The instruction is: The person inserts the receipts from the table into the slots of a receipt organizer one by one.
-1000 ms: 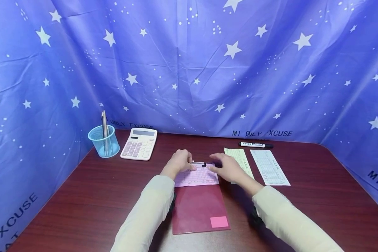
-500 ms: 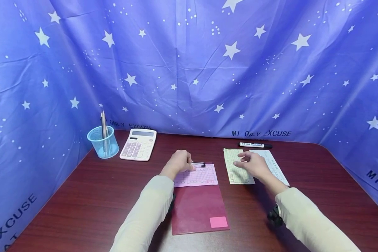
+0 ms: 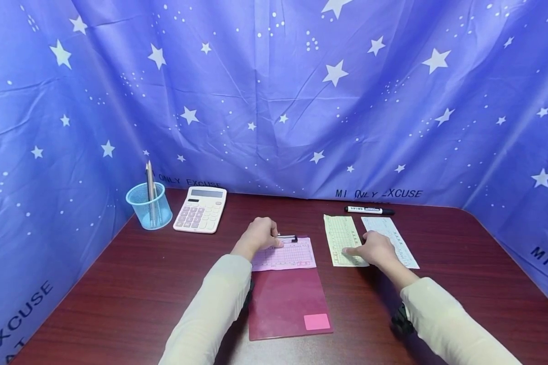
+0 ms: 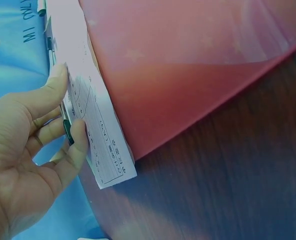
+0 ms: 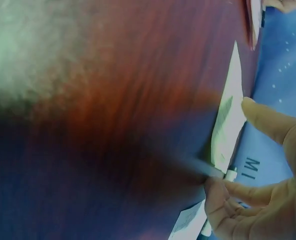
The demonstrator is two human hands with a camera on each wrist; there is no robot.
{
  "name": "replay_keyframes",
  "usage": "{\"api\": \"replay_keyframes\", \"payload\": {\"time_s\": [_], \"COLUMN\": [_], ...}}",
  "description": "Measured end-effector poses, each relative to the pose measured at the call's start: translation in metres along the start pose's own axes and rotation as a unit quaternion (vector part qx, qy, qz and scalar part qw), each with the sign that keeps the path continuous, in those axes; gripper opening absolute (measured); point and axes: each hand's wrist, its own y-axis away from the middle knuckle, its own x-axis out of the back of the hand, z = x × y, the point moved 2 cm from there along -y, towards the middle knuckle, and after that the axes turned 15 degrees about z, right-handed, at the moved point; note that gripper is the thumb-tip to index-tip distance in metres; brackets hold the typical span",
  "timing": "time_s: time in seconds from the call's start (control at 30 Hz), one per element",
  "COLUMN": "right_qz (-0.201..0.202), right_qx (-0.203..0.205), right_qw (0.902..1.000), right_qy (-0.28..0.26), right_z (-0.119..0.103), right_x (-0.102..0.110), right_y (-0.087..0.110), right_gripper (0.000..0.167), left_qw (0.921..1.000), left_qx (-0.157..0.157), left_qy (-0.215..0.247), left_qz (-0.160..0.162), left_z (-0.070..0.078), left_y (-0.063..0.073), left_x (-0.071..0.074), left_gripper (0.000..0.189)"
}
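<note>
In the head view, a dark red clipboard (image 3: 287, 299) lies on the table with a pink printed slip (image 3: 297, 253) across its top end. My left hand (image 3: 258, 234) is at the metal clip (image 3: 293, 239), gripping it between thumb and fingers; the left wrist view shows the thumb (image 4: 60, 80) pressed at the slip's edge. To the right lies a yellow slip (image 3: 340, 234), flat on the table. My right hand (image 3: 380, 249) reaches over its right side, thumb on the slip and fingers bent at its edge. Thumb and fingers stand apart in the right wrist view.
A pale blue slip (image 3: 397, 243) lies partly under my right hand, with a marker (image 3: 370, 210) behind it. At the back left stand a white calculator (image 3: 201, 209) and a blue mesh cup (image 3: 139, 210) with pencils (image 3: 150, 177). A starry curtain (image 3: 274, 101) borders the table.
My right hand has left the clipboard's clip and moved right, then down onto the yellow slip. My left hand has stayed at the clip.
</note>
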Motion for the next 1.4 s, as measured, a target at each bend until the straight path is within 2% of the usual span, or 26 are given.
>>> {"api": "replay_keyframes", "payload": {"time_s": [0.13, 0.23, 0.6, 0.83, 1.0, 1.1, 1.27, 1.4], "right_qz": [-0.002, -0.003, -0.012, -0.023, -0.032, -0.036, -0.021, 0.012], "right_qx": [-0.004, -0.007, -0.013, -0.03, -0.035, -0.037, -0.032, -0.022], "right_qw": [0.9995, 0.9993, 0.9998, 0.9986, 0.9956, 0.994, 0.9946, 0.9943], "right_qy": [0.031, 0.036, 0.012, -0.037, -0.081, -0.097, -0.096, -0.104], "right_z": [-0.002, -0.002, -0.001, 0.002, 0.004, 0.005, 0.006, 0.007], "right_x": [-0.002, -0.001, 0.0, -0.002, 0.002, 0.005, 0.012, 0.019], "right_y": [0.002, 0.002, 0.002, 0.008, 0.009, 0.009, 0.008, 0.009], "right_gripper": [0.064, 0.051, 0.048, 0.056, 0.075, 0.077, 0.066, 0.046], "left_qw": [1.0, 1.0, 1.0, 1.0, 0.9999, 1.0, 1.0, 1.0], "left_qx": [0.0, 0.0, 0.003, 0.002, 0.006, 0.003, -0.003, 0.001], "left_qy": [0.003, 0.003, 0.004, 0.004, 0.01, 0.009, 0.004, 0.004], "left_qz": [-0.002, -0.005, -0.005, -0.004, -0.001, 0.0, 0.003, 0.005], "left_z": [0.0, 0.0, 0.002, 0.002, 0.002, 0.0, -0.001, -0.001], "left_y": [0.0, -0.001, 0.0, 0.001, 0.0, 0.0, 0.0, 0.0], "left_x": [0.0, -0.001, 0.001, 0.002, 0.002, 0.001, 0.0, -0.001], "left_gripper": [0.027, 0.028, 0.027, 0.027, 0.027, 0.027, 0.028, 0.028]}}
